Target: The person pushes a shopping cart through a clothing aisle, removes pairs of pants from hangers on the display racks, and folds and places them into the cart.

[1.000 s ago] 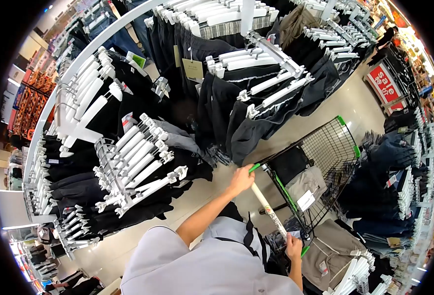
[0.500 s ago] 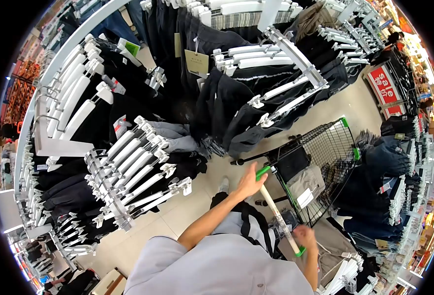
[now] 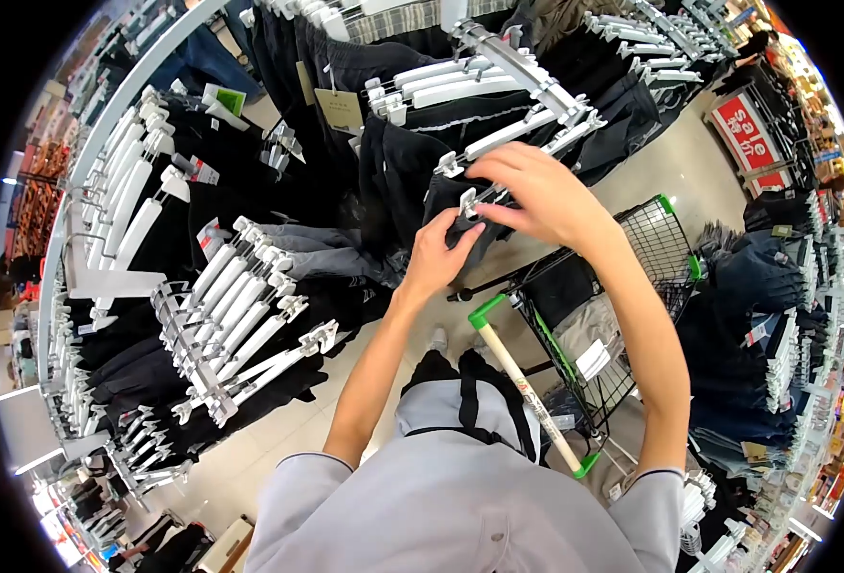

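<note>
My left hand (image 3: 434, 256) is raised to the front hanger of the middle rack arm, its thumb and fingers pinched on the dark trousers just below the hanger's clip (image 3: 468, 202). Arched over the same hanger, my right hand (image 3: 536, 199) has its thumb beside the clip; its fingertips are partly hidden behind it. The dark trousers (image 3: 441, 196) hang from the white hangers. Below my right forearm stands the shopping cart with a cream handle (image 3: 529, 393) and green ends, which neither hand touches. Dark and beige clothes (image 3: 589, 329) lie inside it.
A curved white rail (image 3: 130, 91) carries racks of dark trousers. White hangers (image 3: 240, 306) stick out at the left. Jeans (image 3: 751, 277) hang at the right. A red sale sign (image 3: 749, 143) stands at the upper right. Tiled floor (image 3: 278, 435) shows around my feet.
Both hands have left the cart handle and moved up to the front hanger on the middle rack arm. My left hand has taken hold of the dark trousers near the clip.
</note>
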Demonstrator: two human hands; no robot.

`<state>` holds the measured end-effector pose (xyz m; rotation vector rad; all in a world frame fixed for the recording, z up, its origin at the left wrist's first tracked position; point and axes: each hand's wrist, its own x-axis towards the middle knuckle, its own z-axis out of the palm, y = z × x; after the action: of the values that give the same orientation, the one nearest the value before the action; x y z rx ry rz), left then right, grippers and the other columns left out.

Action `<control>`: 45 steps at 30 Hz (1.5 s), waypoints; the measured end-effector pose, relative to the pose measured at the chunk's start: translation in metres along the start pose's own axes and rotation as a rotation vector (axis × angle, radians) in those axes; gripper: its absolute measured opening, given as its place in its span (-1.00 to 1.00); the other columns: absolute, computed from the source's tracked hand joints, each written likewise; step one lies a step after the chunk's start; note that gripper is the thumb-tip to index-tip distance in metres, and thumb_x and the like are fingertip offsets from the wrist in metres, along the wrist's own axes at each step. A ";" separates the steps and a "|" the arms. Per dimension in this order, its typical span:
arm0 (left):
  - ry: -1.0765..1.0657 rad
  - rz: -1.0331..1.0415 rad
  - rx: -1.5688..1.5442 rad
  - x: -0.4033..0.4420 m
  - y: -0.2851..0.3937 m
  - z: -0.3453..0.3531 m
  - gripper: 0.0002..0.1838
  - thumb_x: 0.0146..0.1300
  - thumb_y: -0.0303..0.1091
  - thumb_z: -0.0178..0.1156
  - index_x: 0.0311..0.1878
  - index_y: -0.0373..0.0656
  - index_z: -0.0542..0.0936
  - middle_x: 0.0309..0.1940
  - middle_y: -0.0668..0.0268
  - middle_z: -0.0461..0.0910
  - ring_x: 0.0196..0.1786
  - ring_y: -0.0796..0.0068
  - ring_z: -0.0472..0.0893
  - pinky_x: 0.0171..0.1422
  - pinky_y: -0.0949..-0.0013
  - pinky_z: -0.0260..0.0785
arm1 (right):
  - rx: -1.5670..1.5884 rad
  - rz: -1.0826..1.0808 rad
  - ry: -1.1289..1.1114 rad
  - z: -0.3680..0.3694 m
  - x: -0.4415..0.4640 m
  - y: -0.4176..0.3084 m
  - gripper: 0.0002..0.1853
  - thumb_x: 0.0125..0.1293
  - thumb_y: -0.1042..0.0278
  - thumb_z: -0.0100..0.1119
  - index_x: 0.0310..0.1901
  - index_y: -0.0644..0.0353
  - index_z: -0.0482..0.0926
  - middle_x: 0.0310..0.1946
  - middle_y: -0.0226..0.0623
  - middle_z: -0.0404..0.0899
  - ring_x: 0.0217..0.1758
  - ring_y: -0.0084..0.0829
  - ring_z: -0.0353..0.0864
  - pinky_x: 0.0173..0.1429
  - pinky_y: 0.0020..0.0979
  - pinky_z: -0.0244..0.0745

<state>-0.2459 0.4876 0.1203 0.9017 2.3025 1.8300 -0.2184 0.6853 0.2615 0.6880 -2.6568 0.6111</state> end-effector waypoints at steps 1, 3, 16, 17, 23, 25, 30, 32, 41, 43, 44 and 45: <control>-0.028 -0.013 -0.017 0.002 0.004 -0.003 -0.76 0.39 -0.36 0.44 -0.04 -0.33 0.66 -0.39 0.27 0.63 -0.35 0.55 0.52 -0.15 0.44 0.45 | 0.016 0.034 -0.161 0.003 0.009 0.008 -0.65 0.28 0.17 0.48 -0.03 0.21 0.69 -0.07 -0.15 0.72 0.07 -0.04 0.69 0.17 -0.09 0.60; -0.034 -0.051 -0.037 0.001 0.002 -0.003 -0.74 0.39 -0.37 0.43 0.00 -0.34 0.66 -0.31 0.18 0.68 -0.29 0.49 0.60 -0.10 0.39 0.49 | 0.067 0.121 -0.427 0.004 0.026 0.016 -0.61 0.26 0.01 0.48 -0.13 0.19 0.73 -0.23 -0.13 0.75 -0.05 -0.01 0.76 0.03 -0.05 0.65; 0.069 -0.205 -0.167 -0.010 -0.012 -0.015 -0.76 0.43 -0.43 0.40 0.07 -0.35 0.70 -0.32 0.43 0.66 -0.25 0.73 0.48 -0.11 0.55 0.40 | 0.067 -0.351 -0.194 0.026 0.027 0.043 -0.59 0.42 -0.05 0.29 -0.24 0.19 0.49 -0.32 -0.24 0.55 -0.10 -0.11 0.61 0.00 -0.14 0.55; 0.025 -0.258 -0.111 -0.012 -0.005 -0.022 -0.75 0.45 -0.44 0.39 0.09 -0.36 0.69 -0.28 0.47 0.67 -0.22 0.75 0.50 -0.09 0.58 0.40 | 0.063 -0.335 -0.198 0.026 0.028 0.045 -0.58 0.43 -0.06 0.28 -0.23 0.19 0.50 -0.31 -0.25 0.57 -0.09 -0.11 0.61 0.00 -0.15 0.54; 0.073 -0.281 -0.182 -0.025 -0.017 -0.017 -0.74 0.50 -0.37 0.36 0.10 -0.36 0.67 -0.27 0.51 0.65 -0.23 0.76 0.48 -0.13 0.58 0.35 | -0.119 -0.252 -0.054 0.020 0.016 0.031 -0.52 0.37 -0.12 0.35 0.04 0.13 0.56 -0.18 -0.33 0.64 0.00 -0.23 0.65 0.09 -0.23 0.54; 0.075 -0.345 -0.132 -0.027 -0.011 -0.024 -0.75 0.52 -0.36 0.35 0.09 -0.35 0.67 -0.29 0.54 0.62 -0.25 0.78 0.46 -0.16 0.60 0.32 | -0.098 -0.282 -0.005 -0.008 0.007 0.027 -0.56 0.32 0.00 0.43 0.04 0.12 0.57 -0.16 -0.33 0.62 0.01 -0.23 0.64 0.13 -0.22 0.55; 0.089 -0.346 -0.149 -0.035 -0.011 -0.031 -0.74 0.52 -0.37 0.34 0.11 -0.35 0.68 -0.22 0.47 0.68 -0.16 0.71 0.55 -0.01 0.57 0.41 | -0.139 0.161 -0.286 -0.073 -0.036 0.080 -0.63 0.34 0.04 0.38 -0.42 0.19 0.68 -0.46 -0.15 0.68 -0.28 -0.02 0.72 -0.16 -0.05 0.62; 0.069 -0.335 -0.142 -0.037 -0.014 -0.032 -0.74 0.53 -0.36 0.33 0.12 -0.35 0.68 -0.18 0.45 0.71 -0.13 0.70 0.58 0.04 0.56 0.43 | -0.176 0.305 -0.265 -0.055 -0.061 0.142 -0.58 0.30 0.00 0.45 -0.06 0.20 0.69 -0.12 -0.09 0.75 -0.01 0.00 0.74 0.08 -0.06 0.65; 0.028 -0.375 -0.073 -0.039 -0.001 -0.045 -0.82 0.55 -0.39 0.31 0.04 -0.32 0.67 -0.23 0.55 0.66 -0.18 0.78 0.52 -0.08 0.60 0.32 | -0.161 0.178 -0.419 -0.023 -0.081 0.192 -0.51 0.36 -0.07 0.40 0.05 0.21 0.63 -0.11 -0.11 0.76 0.05 0.04 0.74 0.11 -0.01 0.64; 0.033 -0.368 -0.064 -0.041 -0.002 -0.046 -0.82 0.55 -0.38 0.31 0.03 -0.32 0.68 -0.23 0.55 0.65 -0.18 0.79 0.51 -0.08 0.60 0.32 | -0.231 0.082 -0.445 -0.026 -0.085 0.198 -0.47 0.38 -0.12 0.37 0.08 0.23 0.63 -0.13 -0.13 0.75 0.06 0.03 0.74 0.10 -0.02 0.64; 0.044 -0.367 -0.062 -0.041 -0.003 -0.046 -0.82 0.55 -0.38 0.32 0.02 -0.32 0.68 -0.23 0.55 0.65 -0.19 0.79 0.51 -0.09 0.60 0.32 | -0.230 0.085 -0.440 -0.026 -0.087 0.199 -0.47 0.38 -0.12 0.37 0.08 0.23 0.63 -0.13 -0.13 0.75 0.06 0.03 0.74 0.10 -0.02 0.64; 0.043 -0.366 -0.060 -0.040 -0.002 -0.046 -0.82 0.55 -0.38 0.32 0.02 -0.32 0.68 -0.23 0.55 0.65 -0.19 0.79 0.51 -0.09 0.60 0.32 | -0.213 0.092 -0.432 -0.026 -0.089 0.198 -0.45 0.39 -0.14 0.35 0.09 0.23 0.64 -0.13 -0.13 0.75 0.07 0.02 0.74 0.10 -0.03 0.64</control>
<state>-0.2316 0.4283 0.1202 0.4013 2.2376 1.7596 -0.2422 0.8883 0.1844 0.7025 -3.1049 0.2090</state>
